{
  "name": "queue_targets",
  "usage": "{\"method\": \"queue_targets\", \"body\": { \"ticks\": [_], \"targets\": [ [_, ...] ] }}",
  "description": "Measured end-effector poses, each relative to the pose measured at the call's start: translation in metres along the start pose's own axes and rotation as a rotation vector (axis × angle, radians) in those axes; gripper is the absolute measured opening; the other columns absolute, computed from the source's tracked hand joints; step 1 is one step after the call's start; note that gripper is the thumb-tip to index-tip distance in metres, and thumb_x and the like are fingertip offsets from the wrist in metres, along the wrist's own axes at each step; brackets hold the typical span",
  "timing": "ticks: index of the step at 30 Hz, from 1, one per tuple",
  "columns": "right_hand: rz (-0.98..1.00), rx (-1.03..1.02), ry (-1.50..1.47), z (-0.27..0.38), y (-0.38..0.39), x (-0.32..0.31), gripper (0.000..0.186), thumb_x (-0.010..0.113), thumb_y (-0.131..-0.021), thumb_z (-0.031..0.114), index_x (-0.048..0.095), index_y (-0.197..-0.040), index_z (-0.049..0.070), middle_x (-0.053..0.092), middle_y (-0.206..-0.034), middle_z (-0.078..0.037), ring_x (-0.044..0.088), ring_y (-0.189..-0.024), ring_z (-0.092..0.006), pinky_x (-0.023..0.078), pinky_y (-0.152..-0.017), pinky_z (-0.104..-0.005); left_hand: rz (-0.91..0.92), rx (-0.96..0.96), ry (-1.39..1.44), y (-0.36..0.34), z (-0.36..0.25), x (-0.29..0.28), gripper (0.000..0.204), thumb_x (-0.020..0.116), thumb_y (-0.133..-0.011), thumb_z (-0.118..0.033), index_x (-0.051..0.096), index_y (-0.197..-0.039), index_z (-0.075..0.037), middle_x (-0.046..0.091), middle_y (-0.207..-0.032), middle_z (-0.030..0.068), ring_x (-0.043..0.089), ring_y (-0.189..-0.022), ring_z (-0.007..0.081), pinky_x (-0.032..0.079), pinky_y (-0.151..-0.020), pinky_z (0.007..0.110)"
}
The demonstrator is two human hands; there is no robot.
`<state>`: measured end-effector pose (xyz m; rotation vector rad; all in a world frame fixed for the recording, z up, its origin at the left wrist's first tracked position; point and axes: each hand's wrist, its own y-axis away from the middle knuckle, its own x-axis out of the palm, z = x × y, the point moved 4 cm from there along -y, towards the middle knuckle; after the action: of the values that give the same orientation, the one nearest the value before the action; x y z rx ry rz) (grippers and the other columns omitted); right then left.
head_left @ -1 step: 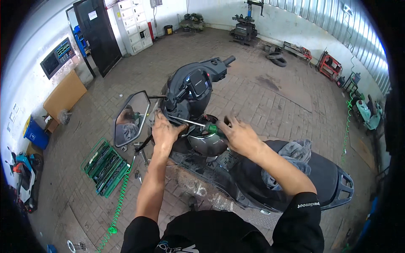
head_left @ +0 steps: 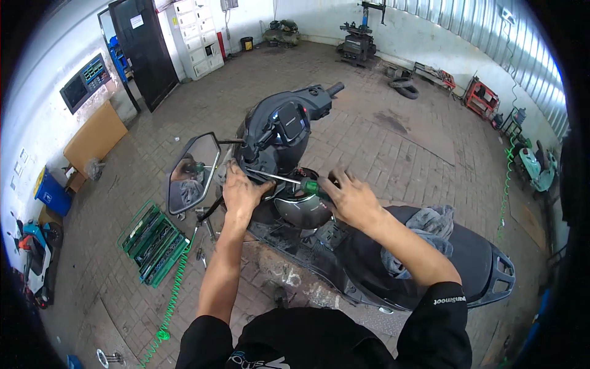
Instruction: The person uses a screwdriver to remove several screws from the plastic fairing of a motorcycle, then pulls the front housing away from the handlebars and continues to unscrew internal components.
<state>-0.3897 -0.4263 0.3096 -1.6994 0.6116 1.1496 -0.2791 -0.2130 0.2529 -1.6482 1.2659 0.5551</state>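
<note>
A dark scooter (head_left: 362,258) stands across in front of me, its handlebar end to the upper left. My right hand (head_left: 353,197) grips the green and black handle of a screwdriver (head_left: 311,186). The long metal shaft runs left to the scooter's inner front panel, below the display (head_left: 290,121). Where the tip meets the panel is too small to tell. My left hand (head_left: 239,190) rests against that panel beside the shaft, thumb spread toward the right. Close to its left is the rear-view mirror (head_left: 193,173), reflecting the screwdriver and the cloth.
A grey cloth (head_left: 430,227) lies on the seat. On the floor to the left are an unfolded green toolbox (head_left: 153,243) and a coiled green air hose (head_left: 175,295). A blue bin (head_left: 52,194) stands by the left wall. Tires (head_left: 402,87) and a red tool cart (head_left: 481,97) are farther off.
The fingers of my right hand have shifted slightly on the screwdriver handle. My left hand stays in place on the panel.
</note>
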Motion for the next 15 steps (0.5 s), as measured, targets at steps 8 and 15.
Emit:
{"method": "queue_targets", "body": {
  "ticks": [8, 15],
  "targets": [
    [0.275, 0.276, -0.549, -0.016, -0.005, 0.012, 0.054, 0.065, -0.077, 0.027, 0.043, -0.118, 0.001, 0.049, -0.108, -0.025, 0.055, -0.094, -0.0407, 0.049, -0.076, -0.044, 0.049, -0.014, -0.007, -0.002, -0.002, -0.002, 0.105, 0.079, -0.055, -0.046, 0.03, -0.125, 0.016, 0.034, -0.131, 0.0308, 0.037, -0.124, 0.0354, 0.035, -0.101, 0.034],
    [-0.055, 0.106, -0.258, -0.011, 0.008, 0.01, 0.045, 0.065, -0.077, 0.028, 0.05, -0.112, 0.003, 0.054, -0.096, -0.02, 0.056, -0.09, -0.0383, 0.047, -0.075, -0.0442, 0.04, -0.031, -0.005, 0.0, -0.005, -0.003, 0.105, 0.079, -0.056, -0.046, 0.029, -0.127, 0.014, 0.034, -0.132, 0.0299, 0.037, -0.123, 0.0357, 0.035, -0.101, 0.035]
  ]
}}
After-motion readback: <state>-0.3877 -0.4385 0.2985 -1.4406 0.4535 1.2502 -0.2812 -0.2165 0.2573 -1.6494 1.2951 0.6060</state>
